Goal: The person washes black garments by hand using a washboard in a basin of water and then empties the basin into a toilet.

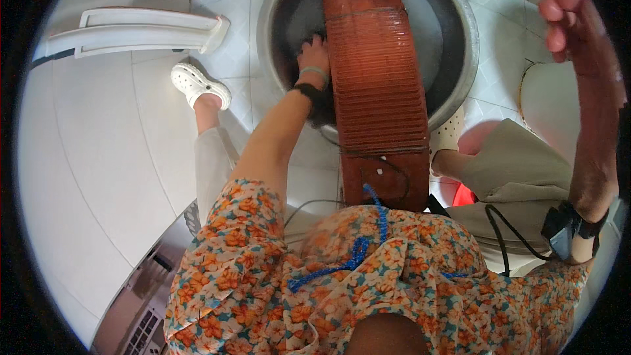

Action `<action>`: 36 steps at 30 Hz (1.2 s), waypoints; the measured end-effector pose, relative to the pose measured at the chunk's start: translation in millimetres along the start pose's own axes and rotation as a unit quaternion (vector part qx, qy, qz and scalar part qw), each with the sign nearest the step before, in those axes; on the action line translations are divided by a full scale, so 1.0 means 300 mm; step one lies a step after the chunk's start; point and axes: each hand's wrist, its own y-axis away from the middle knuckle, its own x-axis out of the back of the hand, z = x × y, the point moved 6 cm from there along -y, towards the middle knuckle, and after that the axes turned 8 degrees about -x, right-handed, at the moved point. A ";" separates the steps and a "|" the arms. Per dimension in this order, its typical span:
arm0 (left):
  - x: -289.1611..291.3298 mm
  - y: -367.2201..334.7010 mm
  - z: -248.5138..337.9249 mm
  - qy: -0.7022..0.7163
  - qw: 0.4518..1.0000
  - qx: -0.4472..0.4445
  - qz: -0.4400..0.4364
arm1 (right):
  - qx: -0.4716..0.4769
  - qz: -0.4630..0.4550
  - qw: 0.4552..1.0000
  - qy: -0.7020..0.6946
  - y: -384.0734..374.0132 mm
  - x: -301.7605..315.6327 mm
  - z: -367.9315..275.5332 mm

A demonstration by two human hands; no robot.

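"Head view: where is the washboard?"

"I find the washboard point(378, 79) leaning in the basin point(468, 39), far end inside, near end toward the torso."

"Hands?"

"Left hand point(313, 60) beside the board, fingers partly hidden; its grip I cannot tell. Right hand point(577, 18) raised well apart, fingers loosely curled, seemingly holding nothing."

"Progress?"

"Board placed, I judge; what remains, I cannot tell."

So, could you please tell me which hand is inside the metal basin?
The left hand, beside the reddish washboard; the right hand is raised, outside the basin.
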 end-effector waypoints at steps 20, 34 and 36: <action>-0.142 -0.058 -0.096 -0.121 0.969 -0.102 0.193 | -0.016 -0.005 1.000 -0.022 0.070 0.021 0.033; -0.023 -0.181 -0.289 0.004 0.988 -0.087 0.130 | -0.013 -0.047 0.997 -0.056 0.106 -0.005 -0.030; 0.088 -0.126 -0.260 0.048 0.971 -0.114 0.205 | -0.010 -0.057 0.996 -0.072 0.129 0.007 -0.024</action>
